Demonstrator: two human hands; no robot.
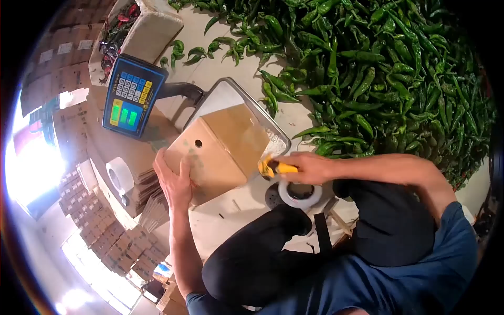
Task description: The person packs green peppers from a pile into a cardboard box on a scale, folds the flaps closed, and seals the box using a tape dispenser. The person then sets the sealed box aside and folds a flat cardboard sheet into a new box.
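A closed cardboard box (215, 152) with a round hole in one side sits tilted on the metal platform of a weighing scale (231, 89). My left hand (176, 181) grips its near left side, thumb laid over the holed face. In my right hand (307, 167) is a yellow tape dispenser (275, 167), its head close to the box's right lower edge; whether it touches I cannot tell. Just below that hand is a wide roll of tape (300, 195). The scale's blue keypad display (134, 96) is lit green, left of the box.
A large heap of green chili peppers (378, 79) spreads over the upper right. Flattened cardboard (118, 173) is stacked at left, with a white tape roll (120, 175) on it. A foam box (152, 31) with red chilies stands upper left. Cartons (100, 220) line the wall.
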